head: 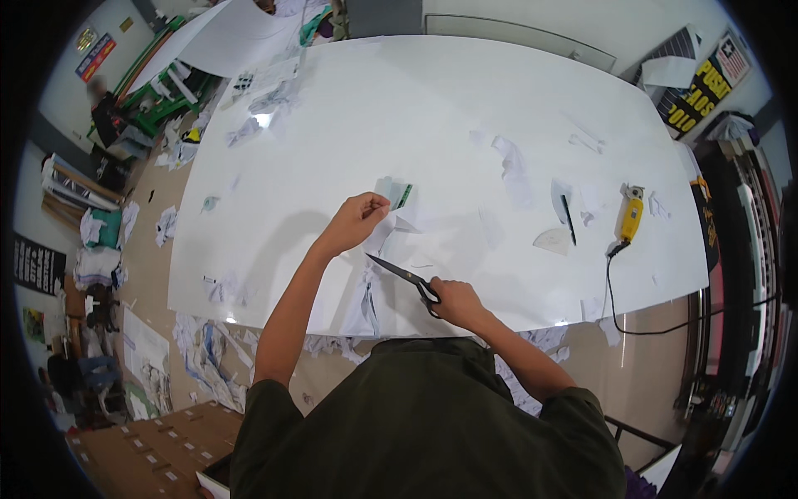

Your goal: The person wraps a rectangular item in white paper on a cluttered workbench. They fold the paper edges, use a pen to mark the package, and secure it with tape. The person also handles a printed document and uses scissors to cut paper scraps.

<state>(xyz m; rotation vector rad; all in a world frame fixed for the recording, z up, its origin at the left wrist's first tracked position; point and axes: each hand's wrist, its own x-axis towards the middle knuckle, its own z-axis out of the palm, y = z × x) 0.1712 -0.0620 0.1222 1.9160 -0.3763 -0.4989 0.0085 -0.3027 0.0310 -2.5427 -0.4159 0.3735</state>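
My left hand [356, 223] is over the white table [374, 112], with thumb and fingertips pinched at the near edge of a pale piece with a green printed strip [404, 196]. Just below that hand lies a white cut piece [380, 236]. In my right hand [460, 304] is a pair of large black scissors [399, 270], its blades together and pointing up and left. The scissor tip is close to the white pieces but appears apart from my left hand. A crumpled white piece [363, 305] reaches down to the table's front edge.
A yellow electric rotary cutter [631, 215] lies at the right, its black cord [661, 332] trailing off the table. Nearby are a dark pen-like stick [568, 219] and a fan-shaped pale piece [552, 241]. Scraps [212, 368] litter the floor; a person [112, 118] sits at far left.
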